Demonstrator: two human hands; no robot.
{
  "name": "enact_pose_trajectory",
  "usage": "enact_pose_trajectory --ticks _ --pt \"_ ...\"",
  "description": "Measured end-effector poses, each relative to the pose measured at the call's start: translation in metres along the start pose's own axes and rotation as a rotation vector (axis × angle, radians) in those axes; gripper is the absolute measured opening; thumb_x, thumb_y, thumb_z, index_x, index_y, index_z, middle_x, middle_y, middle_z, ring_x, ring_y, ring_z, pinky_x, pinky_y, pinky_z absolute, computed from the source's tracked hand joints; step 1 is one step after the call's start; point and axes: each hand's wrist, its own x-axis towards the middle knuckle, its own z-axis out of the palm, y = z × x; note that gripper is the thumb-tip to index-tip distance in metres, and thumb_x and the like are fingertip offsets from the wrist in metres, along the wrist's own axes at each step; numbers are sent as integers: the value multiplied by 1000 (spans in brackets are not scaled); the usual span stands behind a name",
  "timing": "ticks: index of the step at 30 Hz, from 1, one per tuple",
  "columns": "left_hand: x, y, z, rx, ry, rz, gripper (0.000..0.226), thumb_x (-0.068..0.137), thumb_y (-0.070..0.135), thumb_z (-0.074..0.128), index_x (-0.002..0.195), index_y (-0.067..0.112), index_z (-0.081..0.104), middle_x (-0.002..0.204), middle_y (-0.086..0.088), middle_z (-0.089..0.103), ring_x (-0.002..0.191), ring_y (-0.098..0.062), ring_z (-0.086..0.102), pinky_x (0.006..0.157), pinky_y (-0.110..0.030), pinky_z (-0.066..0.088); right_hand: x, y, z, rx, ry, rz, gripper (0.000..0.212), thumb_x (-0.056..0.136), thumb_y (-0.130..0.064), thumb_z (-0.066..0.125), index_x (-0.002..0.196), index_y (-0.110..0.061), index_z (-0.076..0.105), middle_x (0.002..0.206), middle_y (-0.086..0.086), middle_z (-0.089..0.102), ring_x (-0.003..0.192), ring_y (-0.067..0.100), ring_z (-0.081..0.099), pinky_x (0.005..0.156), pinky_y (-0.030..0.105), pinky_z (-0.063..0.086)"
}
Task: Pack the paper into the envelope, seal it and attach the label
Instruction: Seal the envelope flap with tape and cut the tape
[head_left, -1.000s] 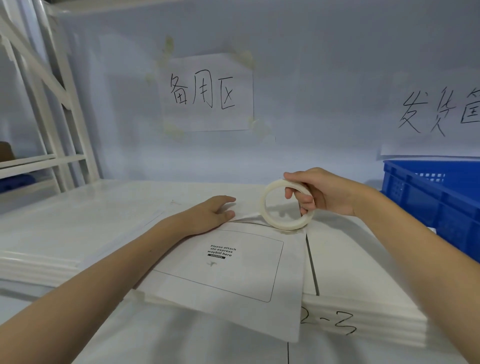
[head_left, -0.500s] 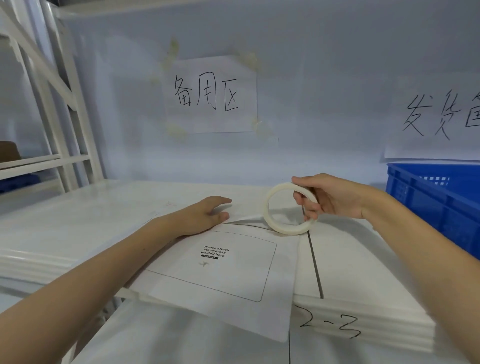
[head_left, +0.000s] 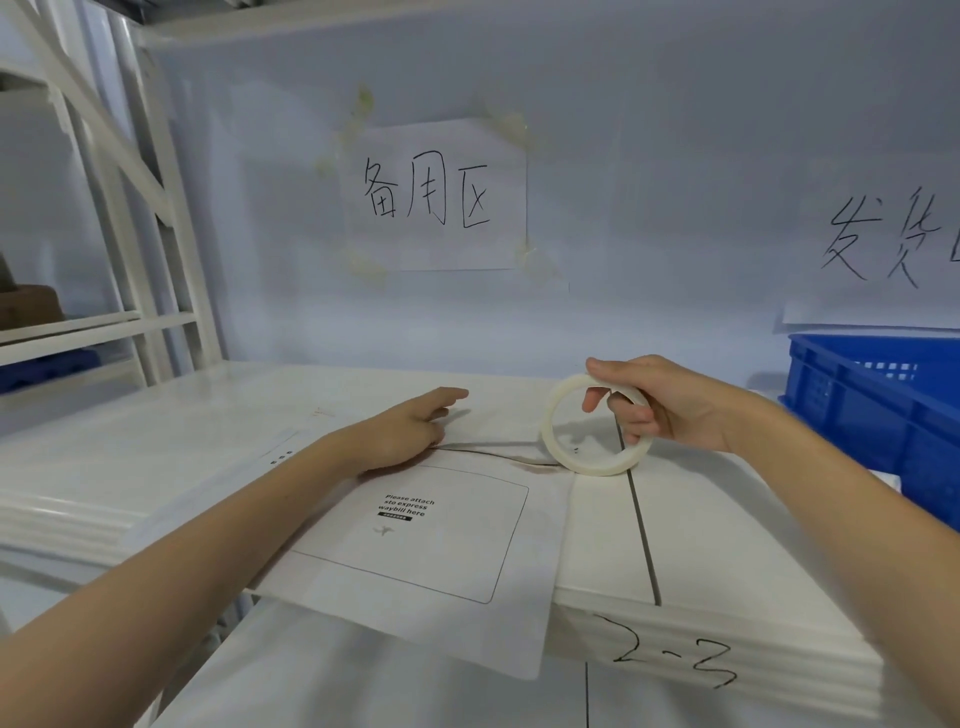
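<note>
On envelope (head_left: 415, 545), left hand (head_left: 410, 431) (flat), right hand (head_left: 660, 405) gripping tape (head_left: 597, 426)

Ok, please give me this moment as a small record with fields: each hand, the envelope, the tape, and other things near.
left hand: flat on the envelope's top edge, fingers straight
right hand: grips the tape roll
tape roll: upright on its edge, at the envelope's top right corner
envelope: lies on the white shelf, bottom overhangs the front edge
label: none attached
blue crate: far right
</note>
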Motion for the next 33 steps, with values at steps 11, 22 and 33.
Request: enact_pose_trajectory --ticks 11,22,33 --pt "-1 7 14 68 -30 -30 56 99 47 48 150 35 29 156 9 32 140 -12 35 109 -25 28 0 1 2 3 -54 11 51 81 -55 56 84 -6 69 49 3 31 48 20 36 67 34 42" --pt "9 21 23 91 -94 63 55 100 5 35 146 35 38 152 6 40 142 -10 33 110 -25 27 -2 2 -1 97 -69 29 48 97 -44 45 73 -5 58 46 3 25 43 19 32 80 40 52" --pt "6 25 33 44 -62 48 53 100 45 46 150 32 32 153 7 40 139 -11 38 116 -31 29 -1 -1 0 57 -3 6 40 98 -39 49 77 -7 63 51 0 27 47 17 26 64 33 44"
